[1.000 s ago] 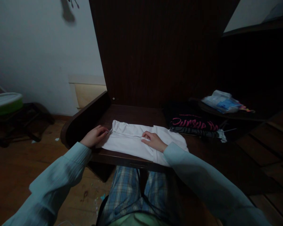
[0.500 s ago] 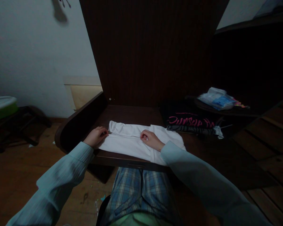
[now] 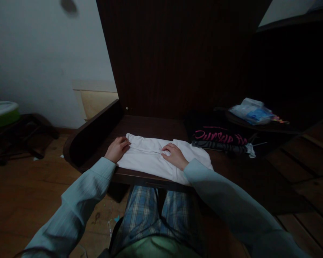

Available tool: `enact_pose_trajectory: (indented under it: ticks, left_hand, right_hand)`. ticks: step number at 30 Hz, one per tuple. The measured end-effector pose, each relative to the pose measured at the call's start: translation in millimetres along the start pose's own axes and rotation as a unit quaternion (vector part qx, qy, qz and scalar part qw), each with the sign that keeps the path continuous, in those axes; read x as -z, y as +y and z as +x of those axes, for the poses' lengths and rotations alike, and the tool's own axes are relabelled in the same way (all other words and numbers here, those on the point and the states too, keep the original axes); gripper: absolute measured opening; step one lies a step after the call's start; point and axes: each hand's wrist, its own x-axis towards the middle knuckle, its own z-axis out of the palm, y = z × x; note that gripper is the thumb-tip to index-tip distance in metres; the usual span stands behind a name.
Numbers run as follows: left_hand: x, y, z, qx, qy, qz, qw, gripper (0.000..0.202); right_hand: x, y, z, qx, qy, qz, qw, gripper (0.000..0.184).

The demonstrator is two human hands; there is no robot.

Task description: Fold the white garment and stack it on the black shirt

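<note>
A white folded garment (image 3: 148, 161) lies in a long strip on the dark wooden desk surface (image 3: 153, 125), with a fold line running along it and a raised layer across its right part. My left hand (image 3: 118, 148) is at the strip's left end, fingers closed over the edge of the cloth; the thumb is mostly hidden. Over the middle of the strip, my right hand (image 3: 175, 154) has a bit of the cloth between thumb and fingers, along the fold. Both hands rest low against the fabric.
Right of the garment sits a folded black cloth with pink lettering (image 3: 219, 136). A clear and blue plastic packet (image 3: 253, 111) lies on a small shelf behind it. The desk has a raised left side panel (image 3: 90, 132). A dark stool (image 3: 24, 136) holds a green-and-white object (image 3: 4, 114).
My left hand has moved slightly right and further onto the garment's left end. The right hand's curled fingers have straightened a little at the fold. The view has shifted slightly.
</note>
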Motion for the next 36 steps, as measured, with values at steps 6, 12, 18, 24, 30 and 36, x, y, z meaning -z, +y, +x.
enact_pose_trajectory:
  ticks: [6,12,18,24,30,36]
  left_hand:
    - [3.5,3,-3,0.057,0.016,0.043,0.997,0.030]
    - [5.7,3,-2,0.065,0.001,0.046,0.997,0.035]
    - [8.6,6,-4,0.067,0.040,0.021,0.997,0.035]
    - [9.6,7,-7,0.066,0.070,0.022,0.995,0.031]
    - [8.9,6,-8,0.092,0.079,0.009,0.993,0.030]
    - [12.4,8,-5,0.057,0.025,0.058,0.996,0.025]
  right_hand:
    - [2,-6,-3,0.028,-0.012,-0.076,0.997,0.012]
    - [5,-9,-3,0.027,0.033,-0.067,0.997,0.019]
    - [7,-12,-2,0.049,0.090,-0.076,0.992,0.017]
    - [4,-10,-2,0.090,0.125,-0.092,0.984,0.015]
    - [5,-9,-2,0.083,0.138,-0.071,0.984,0.014]
    - [5,-12,-2,0.098,0.086,-0.095,0.987,0.016]
